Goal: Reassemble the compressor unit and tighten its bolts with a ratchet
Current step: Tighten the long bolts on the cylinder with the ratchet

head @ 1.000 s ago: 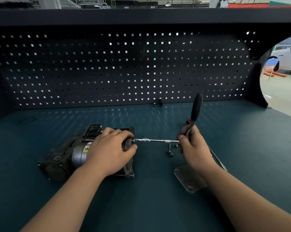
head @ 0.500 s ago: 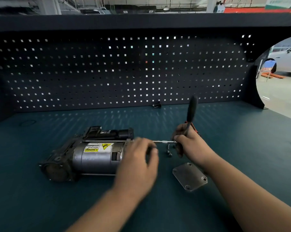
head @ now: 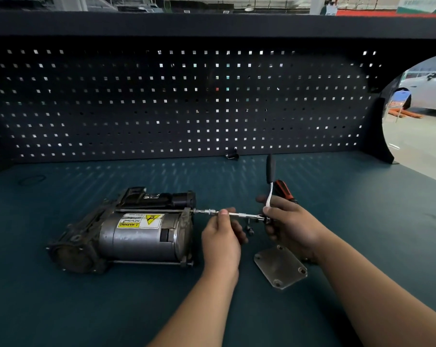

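Observation:
The compressor unit lies on its side on the blue bench, a yellow warning label facing up. A ratchet with a long extension bar reaches horizontally into a bolt at the compressor's upper right end. My right hand grips the ratchet at its head, its black handle pointing up and away. My left hand pinches the extension bar near its middle. Loose bolts lie on the bench between my hands, partly hidden.
A flat metal cover plate with corner holes lies at the right of my left hand. A red-and-black screwdriver handle shows behind my right hand. A small dark part sits by the pegboard at the back.
My left hand left the compressor body and moved right onto the extension bar. The ratchet handle swung a little farther away from me. The compressor's label is now uncovered.

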`<state>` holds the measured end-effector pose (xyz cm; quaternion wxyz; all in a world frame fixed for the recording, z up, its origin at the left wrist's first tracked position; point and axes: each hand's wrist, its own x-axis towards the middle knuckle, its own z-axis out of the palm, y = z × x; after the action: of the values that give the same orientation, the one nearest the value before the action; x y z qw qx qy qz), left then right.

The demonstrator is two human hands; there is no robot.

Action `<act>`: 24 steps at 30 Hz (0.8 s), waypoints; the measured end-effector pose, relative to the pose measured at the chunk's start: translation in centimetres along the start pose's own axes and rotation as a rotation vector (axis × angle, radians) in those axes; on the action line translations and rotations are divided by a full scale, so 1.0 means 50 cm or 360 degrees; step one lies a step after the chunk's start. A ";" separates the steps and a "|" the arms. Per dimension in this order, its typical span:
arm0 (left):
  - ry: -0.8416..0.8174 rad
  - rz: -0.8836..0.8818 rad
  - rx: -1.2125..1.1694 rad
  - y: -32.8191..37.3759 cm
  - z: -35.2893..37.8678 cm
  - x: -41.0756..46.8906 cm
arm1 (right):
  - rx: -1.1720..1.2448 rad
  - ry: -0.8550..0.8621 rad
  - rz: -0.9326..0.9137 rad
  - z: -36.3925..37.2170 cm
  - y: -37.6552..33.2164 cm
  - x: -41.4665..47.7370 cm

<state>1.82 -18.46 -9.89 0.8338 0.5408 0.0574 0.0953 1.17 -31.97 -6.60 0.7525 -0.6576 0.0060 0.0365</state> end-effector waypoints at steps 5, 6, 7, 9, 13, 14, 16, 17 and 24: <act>0.0054 0.0005 -0.0095 0.003 0.011 -0.003 | 0.0026 0.0036 -0.0222 -0.010 0.010 -0.007; 0.0059 -0.0006 -0.0116 0.005 0.012 -0.003 | -0.0017 0.0061 -0.0258 -0.013 0.015 -0.010; 0.0066 -0.0016 -0.0131 0.005 0.012 -0.004 | -0.0075 0.0073 -0.0297 -0.014 0.021 -0.011; 0.0085 -0.0028 -0.0138 0.007 0.013 -0.005 | -0.0145 0.0094 -0.0374 -0.013 0.036 -0.015; 0.0089 -0.0003 -0.0082 0.008 0.012 -0.003 | 0.0180 0.0136 -0.0376 -0.007 0.045 0.001; 0.0078 0.0013 -0.0063 0.008 0.011 -0.002 | 0.0131 0.0150 -0.0381 -0.005 0.040 0.002; 0.0046 0.0041 -0.0007 0.005 0.009 -0.001 | -0.0016 0.0193 -0.0364 -0.001 0.031 0.001; 0.0024 0.0048 0.0022 0.004 0.009 -0.002 | -0.0090 0.0238 -0.0331 0.002 0.028 0.001; -0.0110 0.0027 -0.0043 0.003 0.008 -0.007 | -0.0468 0.0498 -0.0078 0.023 0.020 0.002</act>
<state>1.54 -18.83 -9.60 0.8417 0.5328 0.0228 0.0844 1.16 -30.69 -7.46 0.6391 -0.7577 0.1014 -0.0840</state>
